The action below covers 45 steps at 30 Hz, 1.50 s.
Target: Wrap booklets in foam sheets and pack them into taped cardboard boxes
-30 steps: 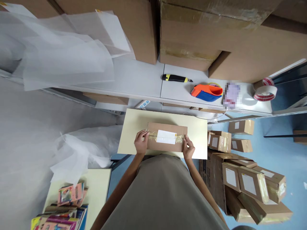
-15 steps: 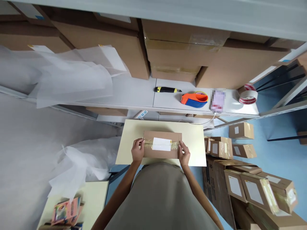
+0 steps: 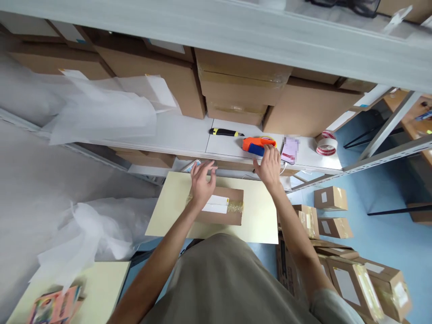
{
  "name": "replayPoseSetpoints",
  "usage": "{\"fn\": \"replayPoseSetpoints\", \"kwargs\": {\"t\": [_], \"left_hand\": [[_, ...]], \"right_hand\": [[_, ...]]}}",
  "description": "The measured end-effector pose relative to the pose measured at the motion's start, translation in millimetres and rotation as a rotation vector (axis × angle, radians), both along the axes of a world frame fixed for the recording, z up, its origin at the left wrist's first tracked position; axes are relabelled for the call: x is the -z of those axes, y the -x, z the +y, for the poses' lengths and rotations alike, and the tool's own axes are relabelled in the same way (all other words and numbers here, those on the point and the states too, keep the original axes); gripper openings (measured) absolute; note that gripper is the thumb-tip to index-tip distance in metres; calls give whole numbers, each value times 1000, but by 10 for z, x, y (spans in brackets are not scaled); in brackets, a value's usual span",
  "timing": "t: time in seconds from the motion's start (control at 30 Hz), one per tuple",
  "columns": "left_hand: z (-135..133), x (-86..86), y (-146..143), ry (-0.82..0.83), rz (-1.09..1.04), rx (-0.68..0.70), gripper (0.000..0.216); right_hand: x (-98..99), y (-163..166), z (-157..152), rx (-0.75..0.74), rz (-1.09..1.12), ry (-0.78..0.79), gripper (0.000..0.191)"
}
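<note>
A flat cardboard box (image 3: 236, 195) with a white label and clear tape lies on the pale yellow table (image 3: 259, 211) in front of me. Over the box's left part hovers my left hand (image 3: 201, 183), empty, its fingers apart. My right hand (image 3: 269, 166) is at the shelf edge, thumb spread from the fingers. Its fingertips overlap the right end of an orange and blue tape dispenser (image 3: 251, 145); I cannot tell whether they touch it. To the left of the dispenser lies a black and yellow utility knife (image 3: 225, 132).
Beside the dispenser sit a phone (image 3: 290, 150) with a white cable and tape rolls (image 3: 326, 144). Large cartons (image 3: 236, 94) line the shelf, with white wrapping sheets (image 3: 108, 112) at left. Packed boxes (image 3: 347, 279) are piled at lower right. A metal shelf beam (image 3: 216, 36) crosses above.
Both hands have left the box's ends. My right hand has moved up and forward to the tape dispenser; my left has risen over the box. The camera view has shifted.
</note>
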State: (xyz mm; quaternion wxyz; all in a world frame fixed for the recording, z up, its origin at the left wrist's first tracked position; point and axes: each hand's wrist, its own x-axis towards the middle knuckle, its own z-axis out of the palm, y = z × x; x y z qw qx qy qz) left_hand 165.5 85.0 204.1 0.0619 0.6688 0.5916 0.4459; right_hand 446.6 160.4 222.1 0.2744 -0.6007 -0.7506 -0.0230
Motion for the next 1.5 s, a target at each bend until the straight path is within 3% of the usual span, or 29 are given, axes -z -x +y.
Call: {"fn": "replayPoseSetpoints", "kwargs": {"t": [0.13, 0.27, 0.37, 0.43, 0.6, 0.73, 0.97, 1.1, 1.2, 1.37, 1.5], "left_hand": [[144, -451, -372, -115, -110, 57, 33], [23, -544, -507, -88, -235, 74, 32], [-190, -459, -503, 7, -359, 142, 41], [-372, -378, -479, 59, -452, 194, 45], [-847, -189, -348, 144, -715, 240, 23], [-1142, -90, -112, 191, -834, 172, 19], [-1431, -95, 485, 288, -810, 149, 19], [-1370, -119, 963, 458, -1004, 137, 44], [-1236, -153, 1320, 586, -1071, 208, 56], [-1100, -172, 1678, 668, -1015, 325, 48], [-1114, -56, 1797, 689, -1010, 364, 44]], "right_hand": [[-71, -28, 573, -2, -58, 145, 51], [-132, 0, 599, 52, -7, 267, 39], [-211, 99, 223, 16, 197, 326, 44], [-238, 228, -147, -98, 396, 391, 47], [-222, 716, -1027, -331, 807, 570, 59], [-180, 1127, -1386, -303, 872, 668, 60], [-72, 1609, -1596, -302, 779, 747, 61], [-43, 1732, -1731, -308, 691, 867, 65], [-76, 1804, -1821, -329, 578, 968, 61], [-217, 1955, -1876, -346, 383, 999, 54], [-309, 2050, -1874, -289, 265, 1031, 56]]}}
